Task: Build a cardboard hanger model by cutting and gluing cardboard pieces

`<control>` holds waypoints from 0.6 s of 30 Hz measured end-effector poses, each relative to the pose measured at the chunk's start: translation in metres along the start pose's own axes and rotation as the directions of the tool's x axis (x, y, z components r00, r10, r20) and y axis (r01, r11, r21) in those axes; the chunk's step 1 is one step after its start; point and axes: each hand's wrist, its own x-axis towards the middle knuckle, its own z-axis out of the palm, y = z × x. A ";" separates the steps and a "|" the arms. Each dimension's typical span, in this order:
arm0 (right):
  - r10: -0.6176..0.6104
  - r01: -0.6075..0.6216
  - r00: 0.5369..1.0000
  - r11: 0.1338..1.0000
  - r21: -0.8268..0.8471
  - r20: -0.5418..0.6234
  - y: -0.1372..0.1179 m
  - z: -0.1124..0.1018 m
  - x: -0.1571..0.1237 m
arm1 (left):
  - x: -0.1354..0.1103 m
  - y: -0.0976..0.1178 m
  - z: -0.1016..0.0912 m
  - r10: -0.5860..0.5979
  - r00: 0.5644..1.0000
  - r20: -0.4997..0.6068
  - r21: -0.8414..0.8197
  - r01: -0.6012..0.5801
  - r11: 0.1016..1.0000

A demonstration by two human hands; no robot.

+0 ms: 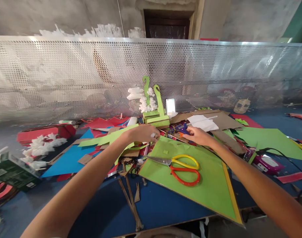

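My right hand (pixel 198 136) is closed around the grip of a blue glue gun (pixel 178 128) with an orange trigger, its nozzle end pointing left. My left hand (pixel 143 133) is at the front of a green cardboard piece with hooked uprights (pixel 161 122), fingers bent together. Whether they pinch anything is hidden. White ruffled paper (pixel 148 105) decorates the uprights. Nearer to me, scissors (pixel 184 168) with one yellow and one red handle lie on a large green sheet (pixel 210 185), blades toward the left.
A perforated metal screen (pixel 111 76) stands along the table's back. Cardboard scraps (pixel 131 198), a blue sheet (pixel 66 162) and a red box (pixel 45 134) lie to the left, beside a dark green carton (pixel 14 172). At the right are a pink device (pixel 267 163) and a light green sheet (pixel 272 140).
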 end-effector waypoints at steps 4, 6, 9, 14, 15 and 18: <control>0.010 -0.008 1.000 0.997 -0.076 0.028 -0.009 0.000 -0.003 | 0.001 0.004 0.003 0.071 0.997 -0.013 0.064 -0.070 0.995; 0.007 -0.006 1.000 0.994 -0.108 0.017 -0.013 0.001 -0.004 | 0.001 0.004 0.005 0.051 0.998 -0.046 0.075 -0.047 0.996; -0.018 0.019 1.000 0.993 -0.113 0.014 -0.014 0.001 -0.004 | 0.002 0.002 0.008 0.066 0.997 -0.046 0.079 -0.062 0.995; -0.013 0.011 1.000 0.994 -0.105 -0.014 -0.013 0.002 -0.004 | 0.004 0.004 0.015 0.139 0.990 -0.021 0.121 -0.136 0.983; -0.010 0.008 1.000 0.995 -0.104 -0.017 -0.014 0.002 -0.004 | 0.005 0.004 0.017 0.141 0.990 -0.020 0.131 -0.137 0.982; -0.003 0.001 1.000 0.995 -0.098 -0.017 -0.018 0.003 -0.005 | 0.006 0.006 0.020 0.128 0.992 -0.018 0.157 -0.123 0.980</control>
